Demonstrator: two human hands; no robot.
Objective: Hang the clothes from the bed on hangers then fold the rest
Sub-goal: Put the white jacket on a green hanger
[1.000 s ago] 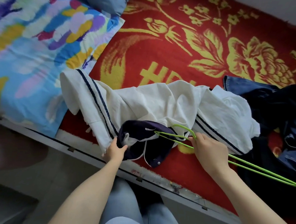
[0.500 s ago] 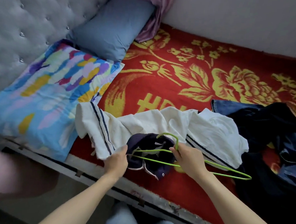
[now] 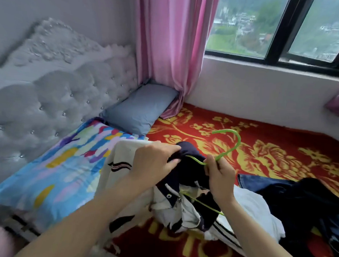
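Note:
A white shirt [image 3: 181, 214] with a navy collar and dark stripes hangs lifted above the red and yellow bedspread [image 3: 282, 155]. My left hand [image 3: 152, 163] grips the navy collar at its top. My right hand [image 3: 219, 177] pinches the neck of a green hanger [image 3: 231, 146], whose hook stands up over the bed. One green arm of the hanger runs down inside the shirt and is mostly hidden. A heap of dark clothes and jeans [image 3: 299, 200] lies on the bed to the right.
A bright patterned pillow [image 3: 63, 161] and a blue pillow [image 3: 142, 108] lie at the left by the grey tufted headboard [image 3: 47, 105]. A pink curtain [image 3: 169, 49] hangs in the corner beside the window [image 3: 280, 26]. The wall below the window borders the bed's far side.
Both hands have lifted the shirt and hanger off the bed. The hanger has gone into the collar and now stands hook up. The view has tilted upward to the window.

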